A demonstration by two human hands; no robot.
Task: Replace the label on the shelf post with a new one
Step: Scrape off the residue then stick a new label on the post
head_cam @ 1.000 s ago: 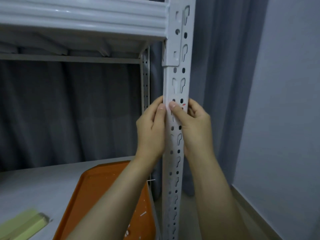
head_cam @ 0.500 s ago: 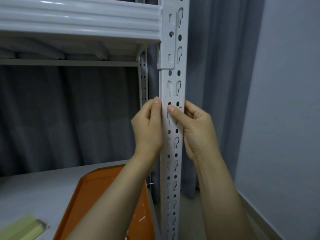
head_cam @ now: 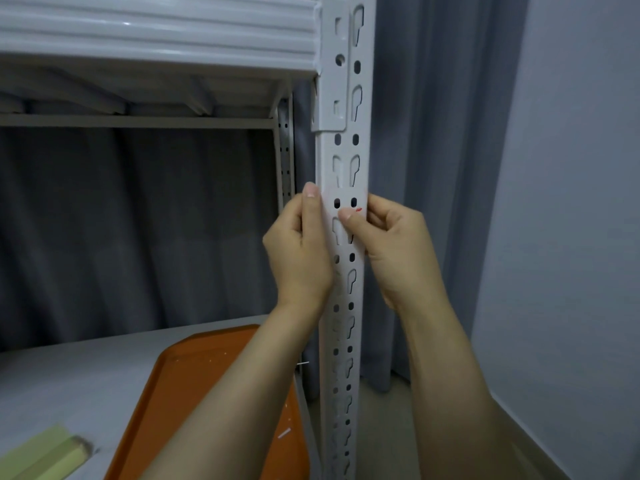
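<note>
Both hands on white shelf post (head_cam: 343, 271). Left hand (head_cam: 299, 251) grips its left edge, thumb up. Right hand (head_cam: 394, 251) pinches the right edge, thumb pressing the label (head_cam: 356, 210), a small red-marked patch just above the thumb.

White shelf post (head_cam: 343, 306) with dark punched holes and a red mark (head_cam: 358, 209); orange tray (head_cam: 194, 393); grey curtain (head_cam: 138, 220)

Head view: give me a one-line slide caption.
Both hands, left hand and right hand, press against the white shelf post at a small red mark, above an orange tray.
</note>
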